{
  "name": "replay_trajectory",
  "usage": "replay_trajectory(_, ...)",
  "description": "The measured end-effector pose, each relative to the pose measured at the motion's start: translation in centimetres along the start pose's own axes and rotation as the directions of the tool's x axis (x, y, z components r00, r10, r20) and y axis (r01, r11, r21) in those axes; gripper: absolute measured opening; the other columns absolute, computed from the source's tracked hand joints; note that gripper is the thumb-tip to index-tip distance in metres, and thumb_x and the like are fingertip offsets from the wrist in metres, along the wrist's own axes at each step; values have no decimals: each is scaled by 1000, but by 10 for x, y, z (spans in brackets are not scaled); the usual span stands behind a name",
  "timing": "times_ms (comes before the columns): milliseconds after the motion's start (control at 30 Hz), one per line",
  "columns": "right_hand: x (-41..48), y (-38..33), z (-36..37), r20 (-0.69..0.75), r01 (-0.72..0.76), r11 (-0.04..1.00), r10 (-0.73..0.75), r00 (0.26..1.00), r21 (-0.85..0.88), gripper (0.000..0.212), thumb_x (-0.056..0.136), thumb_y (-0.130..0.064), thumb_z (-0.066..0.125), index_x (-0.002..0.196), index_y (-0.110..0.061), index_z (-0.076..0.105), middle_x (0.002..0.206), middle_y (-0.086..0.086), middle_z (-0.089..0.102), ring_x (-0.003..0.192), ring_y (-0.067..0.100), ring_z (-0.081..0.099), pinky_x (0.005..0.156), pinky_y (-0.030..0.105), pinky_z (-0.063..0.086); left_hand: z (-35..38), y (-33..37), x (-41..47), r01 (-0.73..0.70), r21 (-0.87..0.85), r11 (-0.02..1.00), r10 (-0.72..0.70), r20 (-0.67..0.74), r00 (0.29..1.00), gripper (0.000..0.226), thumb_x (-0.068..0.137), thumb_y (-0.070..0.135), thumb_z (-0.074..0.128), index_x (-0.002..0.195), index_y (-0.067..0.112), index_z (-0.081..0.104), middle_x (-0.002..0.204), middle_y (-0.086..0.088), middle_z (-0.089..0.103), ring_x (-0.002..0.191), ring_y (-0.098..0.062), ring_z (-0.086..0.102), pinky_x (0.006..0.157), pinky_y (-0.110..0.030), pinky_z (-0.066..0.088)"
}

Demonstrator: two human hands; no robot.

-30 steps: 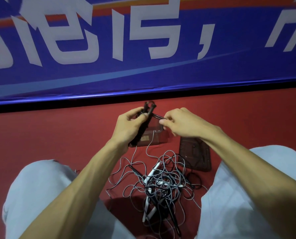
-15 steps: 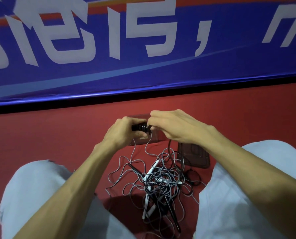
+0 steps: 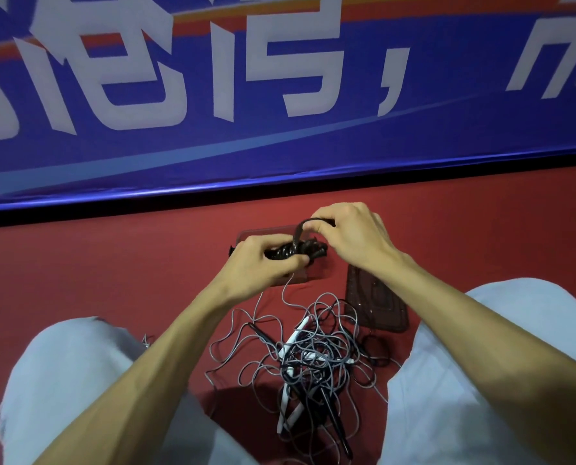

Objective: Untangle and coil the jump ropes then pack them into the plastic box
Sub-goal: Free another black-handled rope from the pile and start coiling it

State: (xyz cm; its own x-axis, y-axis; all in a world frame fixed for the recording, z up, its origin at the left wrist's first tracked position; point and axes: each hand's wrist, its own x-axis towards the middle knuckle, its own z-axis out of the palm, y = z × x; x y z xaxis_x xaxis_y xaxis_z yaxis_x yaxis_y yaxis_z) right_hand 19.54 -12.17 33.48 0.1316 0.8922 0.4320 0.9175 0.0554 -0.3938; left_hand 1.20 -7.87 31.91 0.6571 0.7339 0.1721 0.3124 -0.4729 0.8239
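Clear rectangular plastic box point(image 3: 253, 233): mostly hidden behind the grip, far rim showing. Black coiled rope bundle point(image 3: 308, 250): left end buried in the left hand point(image 3: 259, 265). Grey-black-white rope tangle point(image 3: 313, 359) below the grip: rope count indeterminable, strands cut by bottom edge.

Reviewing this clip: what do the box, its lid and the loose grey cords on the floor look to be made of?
Box: clear, glossy plastic; the red floor shows through its wall. Lid: seemingly the same see-through plastic, darker-looking, with moulded ridges. Grey cords: thin, smooth, holding springy loops, so perhaps plastic-coated wire or PVC; the look leaves that open.
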Motion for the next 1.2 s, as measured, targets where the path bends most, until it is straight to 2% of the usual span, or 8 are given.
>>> replay_trajectory(233, -2, 7, 3, 195, 71, 989, -96, 976, 132, 26, 102, -7, 39, 118, -18, 57, 85, -1, 44, 84, -15, 54, 73, 19, 47, -9, 11, -1, 7, -384, 923, -57, -119, 991, 35, 91, 15, 65, 111, 44, 65, 84, 8, 73, 75, -9, 66, 72, -24, 52)
replay_trajectory(333, -4, 4, 2, 244, -10, 980, -39, 969, 197, 34, 95, 8, 34, 111, -15, 53, 78, -10, 47, 61, -12, 58, 52, 37, 57, -12, 13, 0, 25, -520, 854, -118, -145, 982, 44, 92, 19, 63, 124, 49, 57, 95, 8, 74, 79, -11, 68, 69, -23, 54)
replay_trajectory(433, -1, 1, 2, 170, -23, 991, 0, 985, 134, 20, 100, -9, 40, 95, -14, 59, 83, -7, 66, 75, 20, 69, 67, 37, 56, -13, 16, -1, 35, -553, 833, -153, -168, 974, 33, 93, 19, 62, 121, 35, 66, 93, 3, 73, 74, -13, 67, 58, -23, 50)
replay_trajectory(733, -1, -6, -5, 358, -70, 997, 70, 931, -13, 46, 100, -45, 39, 75, -12, 59, 61, -1, 56, 60, 22, 55, 63, 35, 44, -19, -4, 6, 0, -474, 881, -206, -382, 901, 23, 91, 23, 66, 108, 39, 65, 76, -12, 65, 56, -14, 57, 45, -17, 43)
replay_trajectory(867, -10, -12, -8, 457, 91, 995, -94, 885, 28, 29, 103, -35, 37, 87, -15, 49, 74, -2, 58, 68, 25, 63, 68, 42, 51, -32, -19, 10, 62, -279, 958, -190, -459, 868, 31, 93, 27, 65, 122, 36, 64, 67, 2, 63, 49, -4, 55, 45, -21, 40)
replay_trajectory(967, -14, -24, -13, 513, 310, 945, -215, 831, -106, 29, 104, -38, 30, 86, -16, 38, 74, -7, 44, 70, 25, 49, 68, 39, 42, -33, -25, 11, 130, 1, 992, -118, -408, 905, 37, 94, 28, 64, 131, 31, 61, 97, 4, 72, 88, -8, 66, 72, -23, 46)
replay_trajectory(1067, -18, -32, -16, 560, 480, 856, -307, 770, -191, 28, 104, -36, 27, 87, -18, 38, 81, -5, 42, 69, 24, 47, 69, 38, 39, -24, -35, 14, 148, 275, 950, -81, -243, 967, 47, 97, 26, 59, 143, 31, 48, 136, 3, 59, 129, -14, 51, 103, -30, 42)
replay_trajectory(1200, -22, -34, -11, 564, 591, 777, -396, 725, -215, 24, 104, -34, 33, 91, -18, 46, 87, -3, 42, 68, 26, 52, 64, 43, 44, -12, -39, 11, 34, 446, 894, -82, 90, 993, 48, 92, 38, 56, 137, 49, 43, 125, 12, 66, 119, -23, 59, 98, -50, 45)
